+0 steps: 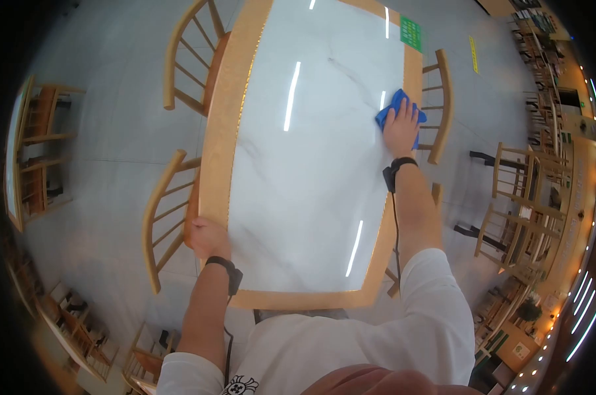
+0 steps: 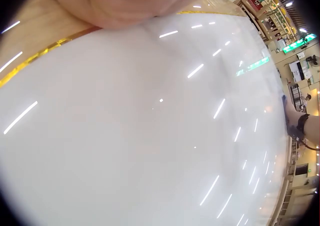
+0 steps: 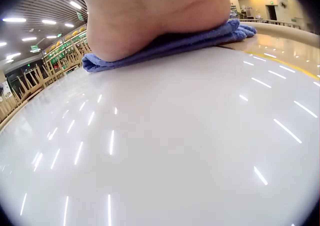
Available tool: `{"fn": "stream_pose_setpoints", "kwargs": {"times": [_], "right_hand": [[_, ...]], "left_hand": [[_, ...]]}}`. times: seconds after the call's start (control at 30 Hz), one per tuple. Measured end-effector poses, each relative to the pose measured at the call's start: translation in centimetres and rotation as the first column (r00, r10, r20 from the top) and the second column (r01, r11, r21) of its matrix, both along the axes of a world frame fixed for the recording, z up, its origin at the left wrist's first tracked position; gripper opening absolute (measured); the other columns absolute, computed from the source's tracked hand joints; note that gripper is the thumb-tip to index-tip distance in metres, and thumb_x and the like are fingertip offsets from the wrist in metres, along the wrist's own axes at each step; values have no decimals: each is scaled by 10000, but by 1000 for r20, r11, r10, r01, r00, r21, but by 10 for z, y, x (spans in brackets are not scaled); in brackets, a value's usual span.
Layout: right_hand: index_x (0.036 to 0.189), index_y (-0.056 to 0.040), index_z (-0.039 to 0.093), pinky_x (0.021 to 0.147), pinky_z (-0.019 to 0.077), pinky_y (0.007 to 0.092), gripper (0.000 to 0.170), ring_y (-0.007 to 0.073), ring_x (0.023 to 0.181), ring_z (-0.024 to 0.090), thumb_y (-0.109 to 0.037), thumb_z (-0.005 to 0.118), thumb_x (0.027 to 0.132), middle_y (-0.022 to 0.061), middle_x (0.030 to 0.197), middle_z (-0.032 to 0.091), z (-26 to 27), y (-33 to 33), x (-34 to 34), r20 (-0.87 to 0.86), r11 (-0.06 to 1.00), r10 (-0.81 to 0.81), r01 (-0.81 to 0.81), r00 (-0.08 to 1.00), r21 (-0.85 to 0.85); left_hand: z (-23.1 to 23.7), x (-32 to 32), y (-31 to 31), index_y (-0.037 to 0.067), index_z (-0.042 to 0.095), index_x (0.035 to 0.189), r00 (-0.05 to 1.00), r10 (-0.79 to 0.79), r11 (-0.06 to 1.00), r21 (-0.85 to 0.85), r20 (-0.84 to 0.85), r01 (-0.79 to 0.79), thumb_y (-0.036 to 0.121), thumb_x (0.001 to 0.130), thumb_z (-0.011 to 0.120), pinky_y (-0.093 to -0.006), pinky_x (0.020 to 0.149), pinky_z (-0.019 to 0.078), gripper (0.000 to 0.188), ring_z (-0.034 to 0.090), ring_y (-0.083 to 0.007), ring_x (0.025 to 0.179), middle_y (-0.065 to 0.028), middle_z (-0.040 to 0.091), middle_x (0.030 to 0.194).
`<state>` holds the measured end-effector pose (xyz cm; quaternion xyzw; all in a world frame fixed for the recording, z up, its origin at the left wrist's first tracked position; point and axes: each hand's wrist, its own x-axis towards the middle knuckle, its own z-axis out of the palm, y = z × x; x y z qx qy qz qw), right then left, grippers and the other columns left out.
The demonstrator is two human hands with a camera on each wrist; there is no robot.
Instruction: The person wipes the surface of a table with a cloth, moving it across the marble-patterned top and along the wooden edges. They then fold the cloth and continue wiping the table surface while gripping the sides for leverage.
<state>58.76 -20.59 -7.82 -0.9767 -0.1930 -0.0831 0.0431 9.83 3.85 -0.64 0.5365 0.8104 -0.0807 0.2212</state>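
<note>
A table with a glossy white marbled top and a wooden border fills the middle of the head view. My right hand presses a folded blue cloth flat at the right edge, its fingers extended over it. In the right wrist view, the heel of that hand rests on the blue cloth, which lies on the white surface. On the opposite side, my left hand grips the wooden border near the front left corner, its fingertips hidden. The left wrist view shows part of that hand over the border.
Wooden chairs stand along the left side and right side of the table. A green sticker is on the far right corner. More tables and chairs stand farther off to the right.
</note>
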Motion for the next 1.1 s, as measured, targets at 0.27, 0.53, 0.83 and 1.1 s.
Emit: {"fn": "stream_pose_setpoints", "kwargs": {"times": [0.27, 0.53, 0.83, 1.1], "right_hand": [[1668, -46, 403, 1278, 240, 678, 681, 483, 1594, 315, -403, 492, 1095, 204, 1737, 375, 17, -78, -138, -68, 998, 46, -44, 997, 35], [1642, -12, 426, 1292, 201, 678, 693, 508, 1583, 303, -348, 565, 1051, 239, 1717, 381, 38, -167, -314, -176, 996, 82, -77, 981, 36], [1637, -4, 438, 1302, 142, 691, 733, 516, 1605, 257, -364, 579, 1014, 239, 1728, 365, 50, -251, -479, -367, 1000, 12, -15, 930, -5], [1633, 2, 446, 1295, 120, 712, 731, 534, 1606, 246, -355, 574, 1008, 251, 1730, 358, 42, -285, -539, -404, 1000, -5, 2, 915, -8]], "left_hand": [[-24, -13, -5, 71, 756, 1188, 994, -111, 987, 114, 6, 109, 422, 1094, 303, -607, 1012, 536, 581, 703, -483, 1172, -217, 766, 1246], [-44, -24, 4, 52, 733, 1314, 973, -77, 996, 61, 219, 65, 476, 1088, 253, -550, 1094, 500, 679, 682, -460, 1257, -223, 744, 1333], [-3, -7, -14, -64, 719, 1294, 947, -122, 991, 93, 296, 99, 423, 1081, 248, -499, 1091, 517, 710, 689, -449, 1255, -301, 720, 1328], [-18, -10, -7, -24, 715, 1283, 963, -155, 986, 89, 220, 138, 410, 1093, 266, -505, 1061, 526, 654, 692, -444, 1238, -282, 717, 1345]]}}
